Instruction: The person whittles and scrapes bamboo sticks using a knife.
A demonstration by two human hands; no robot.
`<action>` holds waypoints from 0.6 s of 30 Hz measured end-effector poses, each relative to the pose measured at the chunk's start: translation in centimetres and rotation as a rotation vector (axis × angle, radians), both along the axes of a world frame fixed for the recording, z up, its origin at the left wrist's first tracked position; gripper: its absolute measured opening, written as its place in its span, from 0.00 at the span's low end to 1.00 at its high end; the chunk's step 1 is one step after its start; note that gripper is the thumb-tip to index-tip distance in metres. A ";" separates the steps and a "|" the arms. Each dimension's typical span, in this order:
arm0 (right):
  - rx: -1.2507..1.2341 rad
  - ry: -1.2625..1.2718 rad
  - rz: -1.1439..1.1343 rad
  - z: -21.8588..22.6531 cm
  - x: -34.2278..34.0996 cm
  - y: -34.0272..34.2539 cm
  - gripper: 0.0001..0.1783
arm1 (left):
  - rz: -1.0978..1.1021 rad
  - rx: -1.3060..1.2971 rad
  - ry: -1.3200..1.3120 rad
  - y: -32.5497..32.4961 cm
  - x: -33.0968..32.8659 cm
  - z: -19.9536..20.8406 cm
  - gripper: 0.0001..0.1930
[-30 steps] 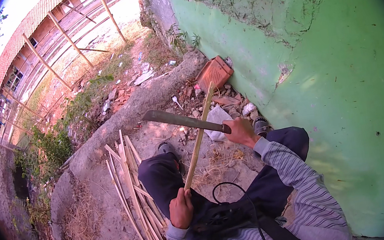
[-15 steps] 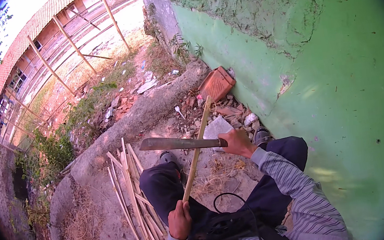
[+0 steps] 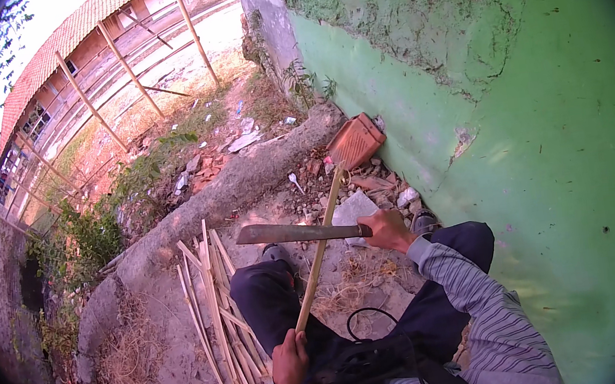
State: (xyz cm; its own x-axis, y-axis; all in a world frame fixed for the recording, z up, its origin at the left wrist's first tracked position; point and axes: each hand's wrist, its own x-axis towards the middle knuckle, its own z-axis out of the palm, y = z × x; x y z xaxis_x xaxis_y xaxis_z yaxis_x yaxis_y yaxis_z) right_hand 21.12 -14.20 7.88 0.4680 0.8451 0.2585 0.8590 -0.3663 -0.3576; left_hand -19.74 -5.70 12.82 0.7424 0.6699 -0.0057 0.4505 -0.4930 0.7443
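Note:
My left hand (image 3: pixel 290 361) is closed round the lower end of a pale bamboo strip (image 3: pixel 314 283), which slants up and away to the right between my knees. In my right hand (image 3: pixel 389 230) is the handle of a machete (image 3: pixel 289 232). Its long, dull blade points left and crosses the strip a little above the middle. Blade and strip appear to touch where they cross. A thin curl of shaving (image 3: pixel 343 170) shows at the strip's far end.
Several split bamboo strips (image 3: pixel 218 310) lie on the ground left of my leg. Ahead are rubble, an orange clay roof tile (image 3: pixel 357 142) and a low, rounded concrete ridge (image 3: pixel 222 187). A green wall (image 3: pixel 554 200) stands close on my right.
The view has shifted slightly, so the scene sits a bit lower and to the right. A curled shaving now shows at the strip's far end. Both hands keep their holds.

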 end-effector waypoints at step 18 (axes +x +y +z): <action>0.063 0.124 -0.117 -0.5 4.6 1.4 0.06 | -0.008 0.026 0.116 -0.9 -2.5 1.1 0.12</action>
